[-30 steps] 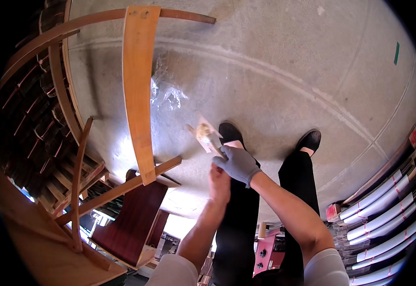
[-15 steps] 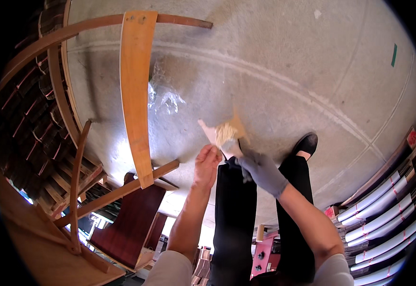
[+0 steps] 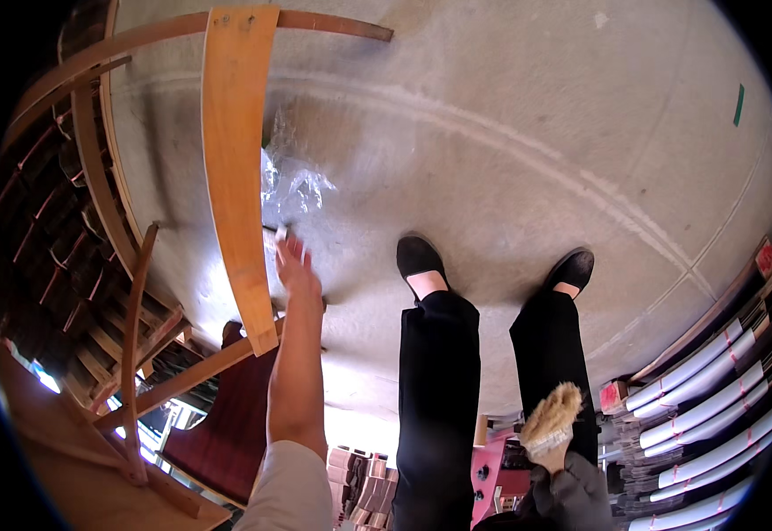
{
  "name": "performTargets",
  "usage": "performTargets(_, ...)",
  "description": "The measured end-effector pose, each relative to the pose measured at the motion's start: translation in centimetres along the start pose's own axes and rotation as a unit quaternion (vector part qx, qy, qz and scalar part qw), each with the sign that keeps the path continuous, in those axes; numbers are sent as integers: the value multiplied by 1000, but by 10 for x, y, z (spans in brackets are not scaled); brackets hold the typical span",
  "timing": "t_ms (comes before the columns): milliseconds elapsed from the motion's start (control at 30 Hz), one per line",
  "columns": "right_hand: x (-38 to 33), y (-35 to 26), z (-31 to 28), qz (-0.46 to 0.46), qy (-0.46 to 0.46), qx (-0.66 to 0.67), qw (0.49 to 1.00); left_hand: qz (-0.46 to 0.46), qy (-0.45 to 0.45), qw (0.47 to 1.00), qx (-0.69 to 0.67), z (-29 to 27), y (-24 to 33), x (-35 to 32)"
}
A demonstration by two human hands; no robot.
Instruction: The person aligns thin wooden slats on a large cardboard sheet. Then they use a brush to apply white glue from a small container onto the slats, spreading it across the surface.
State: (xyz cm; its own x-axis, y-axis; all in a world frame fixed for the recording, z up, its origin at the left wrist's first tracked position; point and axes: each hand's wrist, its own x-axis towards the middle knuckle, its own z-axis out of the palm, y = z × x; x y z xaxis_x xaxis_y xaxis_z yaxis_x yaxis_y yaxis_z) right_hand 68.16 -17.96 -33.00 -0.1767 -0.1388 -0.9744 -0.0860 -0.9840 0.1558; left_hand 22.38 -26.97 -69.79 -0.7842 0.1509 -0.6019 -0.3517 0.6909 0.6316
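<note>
My bare left hand point(image 3: 297, 267) reaches out beside the long orange-brown board point(image 3: 237, 168), fingers stretched and slightly apart. A small whitish bit point(image 3: 281, 234) shows at its fingertips; whether it touches them I cannot tell. In my right hand point(image 3: 570, 494), which wears a grey glove, is a wide brush point(image 3: 549, 427) with pale bristles, held by its handle low in front of my right leg. The bristles point up and away from me. The board rests across curved wooden bars point(image 3: 337, 24) at its far end and a straight bar point(image 3: 193, 372) at its near end.
Crumpled clear plastic point(image 3: 302, 186) lies on the concrete floor right of the board. A dark red panel point(image 3: 222, 425) is below the near bar. Bundled stacks stand at far left, and white-topped bundles point(image 3: 696, 416) at right. My black shoes point(image 3: 420, 255) are on the floor.
My hands have moved apart: the left went left toward the board, the right drew back toward me with the brush. The pale flat piece at my left fingers no longer shows clearly.
</note>
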Motion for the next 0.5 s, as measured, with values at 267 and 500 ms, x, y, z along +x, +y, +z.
performTargets(267,2,7,25,-27,58,-13,998,-31,-74,948,-310,92,55,40)
performTargets(500,14,20,12,-58,52,-26,997,-17,-41,951,-306,90,56,67)
